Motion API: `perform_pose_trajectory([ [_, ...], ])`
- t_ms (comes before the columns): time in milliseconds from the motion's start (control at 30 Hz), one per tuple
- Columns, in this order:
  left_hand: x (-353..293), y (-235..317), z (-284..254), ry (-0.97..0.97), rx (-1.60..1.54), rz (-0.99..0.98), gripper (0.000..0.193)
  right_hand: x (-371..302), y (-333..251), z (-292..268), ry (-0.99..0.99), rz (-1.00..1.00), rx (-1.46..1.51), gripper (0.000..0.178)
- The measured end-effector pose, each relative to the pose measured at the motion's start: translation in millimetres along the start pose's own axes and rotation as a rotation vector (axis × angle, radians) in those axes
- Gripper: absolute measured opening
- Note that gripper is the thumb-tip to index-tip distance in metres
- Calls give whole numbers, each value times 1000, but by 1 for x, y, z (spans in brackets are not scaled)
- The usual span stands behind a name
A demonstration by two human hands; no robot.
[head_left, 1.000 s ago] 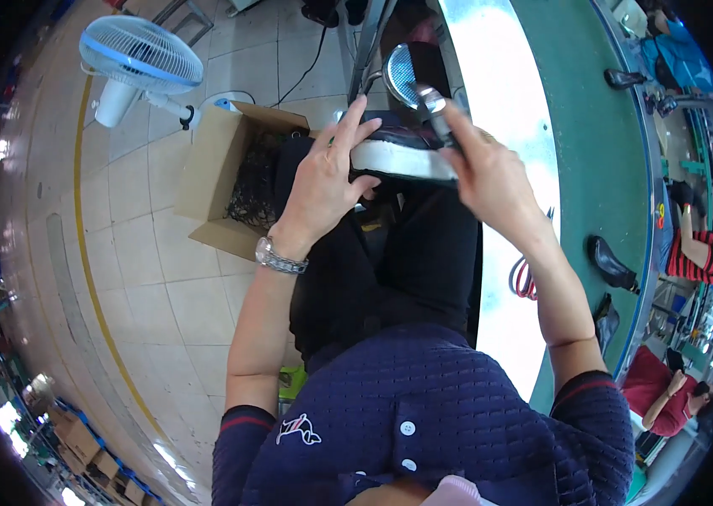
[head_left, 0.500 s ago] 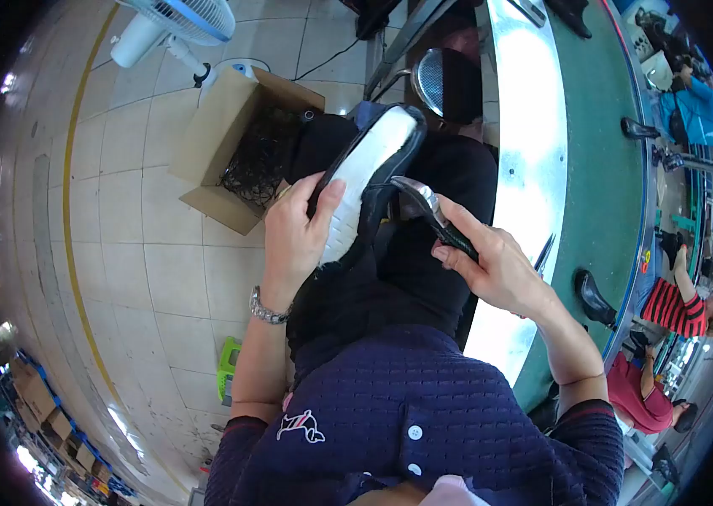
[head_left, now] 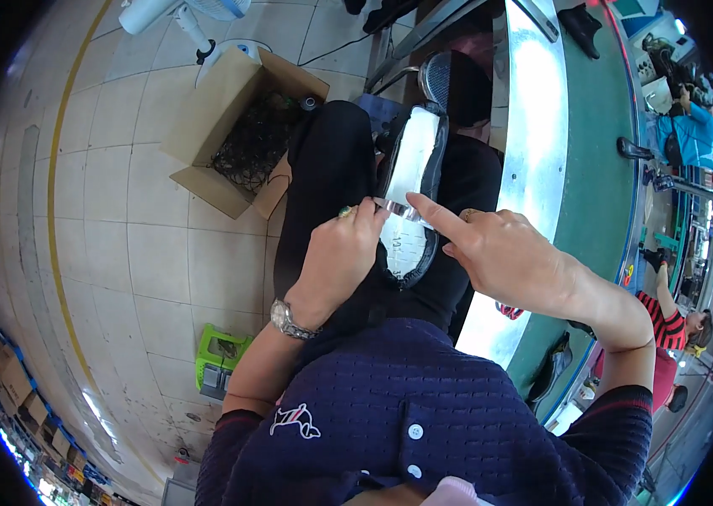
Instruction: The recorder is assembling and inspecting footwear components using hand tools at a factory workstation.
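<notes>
A black shoe [head_left: 414,156] lies sole up on my lap between my thighs, its white underside facing me and dark upper edges folded around the rim. My right hand [head_left: 504,257] is closed around pincers [head_left: 403,210], their metal head across the middle of the white underside, index finger stretched along the head. The handle is hidden under the hand. At the shoe's left edge, my left hand [head_left: 344,253] has its fingers pinched together by the tip of the pincers. What lies between those fingertips is too small to make out.
An open cardboard box [head_left: 213,126] of dark stringy scraps stands on the floor to the left. On the right run a metal ledge [head_left: 533,126] and a green conveyor belt [head_left: 597,177] carrying black shoes. A fan [head_left: 179,21], a green plastic stool [head_left: 220,358] and co-workers are also around.
My left hand has left its grip around the shoe and pinches at its left edge. The shoe stands straighter on my lap. The pincers have moved left across it.
</notes>
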State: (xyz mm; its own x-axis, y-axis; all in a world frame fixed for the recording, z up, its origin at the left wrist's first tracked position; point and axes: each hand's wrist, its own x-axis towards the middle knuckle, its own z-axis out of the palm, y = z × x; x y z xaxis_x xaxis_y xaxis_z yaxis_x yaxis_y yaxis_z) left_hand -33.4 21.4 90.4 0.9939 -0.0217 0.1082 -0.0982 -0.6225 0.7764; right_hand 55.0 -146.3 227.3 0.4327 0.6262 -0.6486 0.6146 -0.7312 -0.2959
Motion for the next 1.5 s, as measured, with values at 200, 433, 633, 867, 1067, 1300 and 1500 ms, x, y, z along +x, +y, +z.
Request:
perform_pose_trajectory([
  [200,1,3,-1,-158,45,-82,34,-5,13,23,50,52,72,67],
  [433,31,-23,36,-388,-1904,-575,71,-9,24,46,221,-19,101,65],
  [633,41,-12,45,-287,-1672,-520,78,-12,27,44,238,-17,180,67],
  [867,38,-14,37,-250,-1490,-521,79,1,16,-43,349,-282,-5,69],
  [1067,45,-13,30,-342,-1525,-544,81,49,63,-30,175,5,-275,69],
  [1300,48,-15,29,-388,-1498,-542,85,40,66,-8,454,-229,-239,69],
  [1500,48,-20,22,-427,-1509,-601,89,32,53,-11,428,-212,-168,66],
])
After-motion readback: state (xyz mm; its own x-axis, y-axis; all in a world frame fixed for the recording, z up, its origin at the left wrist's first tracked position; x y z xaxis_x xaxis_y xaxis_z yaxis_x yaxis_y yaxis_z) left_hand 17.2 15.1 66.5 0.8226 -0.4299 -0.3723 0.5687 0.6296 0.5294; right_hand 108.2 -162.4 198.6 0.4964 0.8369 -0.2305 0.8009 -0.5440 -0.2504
